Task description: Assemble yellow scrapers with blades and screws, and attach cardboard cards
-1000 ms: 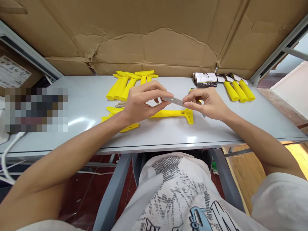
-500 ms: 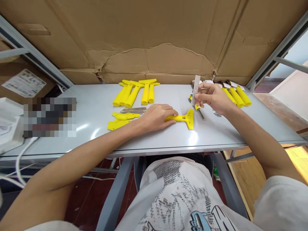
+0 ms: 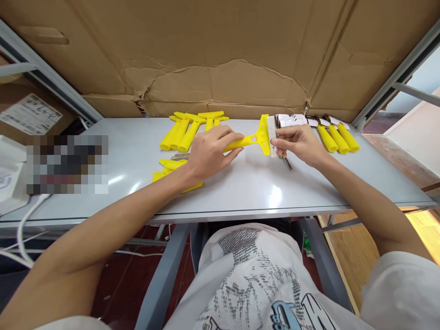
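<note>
My left hand (image 3: 217, 149) is closed round the handle of a yellow plastic scraper handle (image 3: 264, 134), lifted over the table with its wide head to the right. Between the fingertips and thumb of my right hand (image 3: 298, 143) is a flat pale blade (image 3: 272, 136), held upright right at the edge of that head. Whether blade and head touch, I cannot tell. Below my right fingers the metal shaft of a screwdriver (image 3: 288, 164) shows; its grip is mostly hidden. Several yellow pieces (image 3: 168, 170) lie by my left wrist, beside a stack of metal strips (image 3: 179, 156).
Several yellow T-shaped handles (image 3: 187, 133) lie at the back left of the white table (image 3: 237, 192). Scrapers with yellow handles (image 3: 338, 137) lie at the back right, near white-wrapped blades (image 3: 292, 120). Cardboard (image 3: 220, 59) walls off the back; a white cable (image 3: 25, 229) hangs at left.
My left hand has raised the yellow scraper handle off the table and away from me. My right hand has brought the blade slightly left and down, to the handle's head.
</note>
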`<act>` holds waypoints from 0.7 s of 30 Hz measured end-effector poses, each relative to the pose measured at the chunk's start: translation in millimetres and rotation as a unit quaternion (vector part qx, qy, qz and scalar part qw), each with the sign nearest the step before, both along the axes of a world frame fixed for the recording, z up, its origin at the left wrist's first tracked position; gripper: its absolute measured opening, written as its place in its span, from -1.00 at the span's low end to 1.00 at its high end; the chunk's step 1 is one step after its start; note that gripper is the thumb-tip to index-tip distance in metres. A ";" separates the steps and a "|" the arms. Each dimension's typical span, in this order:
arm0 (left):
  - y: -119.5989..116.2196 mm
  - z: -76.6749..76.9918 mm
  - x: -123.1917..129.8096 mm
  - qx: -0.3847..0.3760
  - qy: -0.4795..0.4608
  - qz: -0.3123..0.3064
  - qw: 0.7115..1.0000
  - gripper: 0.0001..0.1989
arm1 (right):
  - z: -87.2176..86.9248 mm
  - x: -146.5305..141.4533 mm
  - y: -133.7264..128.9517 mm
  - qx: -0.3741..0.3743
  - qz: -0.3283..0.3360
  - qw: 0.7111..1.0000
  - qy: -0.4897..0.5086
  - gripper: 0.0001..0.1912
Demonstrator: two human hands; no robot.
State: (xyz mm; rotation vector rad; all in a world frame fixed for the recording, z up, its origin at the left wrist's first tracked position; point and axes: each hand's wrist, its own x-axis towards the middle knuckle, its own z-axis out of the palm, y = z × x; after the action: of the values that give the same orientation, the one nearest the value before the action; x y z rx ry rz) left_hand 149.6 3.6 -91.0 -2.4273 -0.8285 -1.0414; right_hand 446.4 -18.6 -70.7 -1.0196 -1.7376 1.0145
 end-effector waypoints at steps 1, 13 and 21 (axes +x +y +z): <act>-0.6 -0.2 0.4 0.011 -0.002 0.001 1.000 -0.79 | -1.6 -0.4 0.5 0.000 0.004 1.000 0.003 -0.57; -4.4 -2.9 1.8 0.079 -0.007 -0.019 0.997 -0.86 | -2.9 -17.2 -11.7 0.044 -0.037 0.998 0.000 -0.47; -7.1 -3.9 3.5 0.066 -0.021 0.009 0.998 -0.84 | -11.7 -23.7 -15.3 0.090 -0.075 0.992 0.039 -0.48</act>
State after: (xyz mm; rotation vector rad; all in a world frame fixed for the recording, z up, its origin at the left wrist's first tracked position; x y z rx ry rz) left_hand 153.1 -3.5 -94.9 -2.2907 -0.7698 -1.1086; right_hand 422.7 -33.9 -82.4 -0.9673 -1.6299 0.7786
